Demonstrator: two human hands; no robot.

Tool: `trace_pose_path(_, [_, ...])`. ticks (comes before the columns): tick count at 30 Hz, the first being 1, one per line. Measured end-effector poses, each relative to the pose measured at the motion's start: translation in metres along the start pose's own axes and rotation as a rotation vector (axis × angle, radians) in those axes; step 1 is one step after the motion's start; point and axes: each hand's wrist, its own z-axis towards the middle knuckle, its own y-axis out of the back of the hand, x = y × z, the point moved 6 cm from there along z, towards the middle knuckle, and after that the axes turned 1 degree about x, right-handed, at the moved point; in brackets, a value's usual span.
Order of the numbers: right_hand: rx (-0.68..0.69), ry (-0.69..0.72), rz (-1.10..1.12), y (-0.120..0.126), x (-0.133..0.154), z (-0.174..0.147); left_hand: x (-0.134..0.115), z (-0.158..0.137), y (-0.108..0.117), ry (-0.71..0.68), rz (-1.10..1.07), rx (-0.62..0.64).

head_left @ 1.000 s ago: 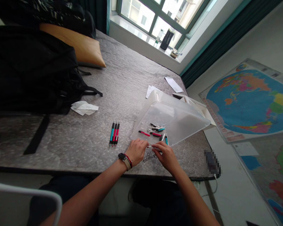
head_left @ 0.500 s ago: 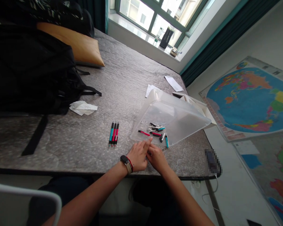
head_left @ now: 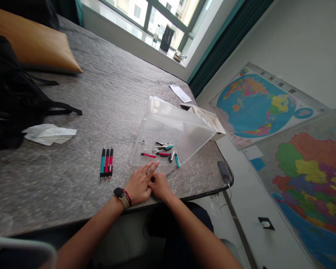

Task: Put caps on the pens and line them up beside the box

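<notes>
My left hand [head_left: 140,182], with a watch on its wrist, lies at the table's front with its fingers stretched forward. Against it rests my right hand [head_left: 159,184], its fingers curled in; whether anything is inside them is hidden. Just beyond both hands is a clear plastic bin [head_left: 182,129] tipped on its side, its opening facing me. Loose pen parts [head_left: 164,154] in red, teal, black and white lie on its lower wall, with a small metal piece [head_left: 142,142] beside them. To the left, three pens [head_left: 106,163], one teal and two red, lie side by side.
A crumpled tissue [head_left: 49,134] and a black backpack [head_left: 11,101] are at the left, near a tan cushion [head_left: 39,41]. Behind the bin stand a white box [head_left: 210,118] and a paper sheet [head_left: 180,93]. A blurred phone [head_left: 225,172] lies by the right edge.
My view has turned to the right, so the table's things appear farther left. Both hands keep much the same pose together, and the pens and parts seem to lie as before.
</notes>
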Motion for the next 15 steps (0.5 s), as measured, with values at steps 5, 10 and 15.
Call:
trace_pose_path(5, [-0.021,-0.042,0.087,-0.007,-0.006,-0.004,-0.001,-0.008,-0.002,-0.042,0.024,0.007])
trace_pose_path(10, [-0.119,-0.016,0.21,-0.008,-0.007,-0.008,-0.004,-0.01,0.004,-0.123,-0.021,-0.076])
trace_pose_path(15, [-0.193,-0.075,0.387,-0.014,-0.013,-0.009,-0.003,-0.02,0.025,-0.047,-0.089,-0.358])
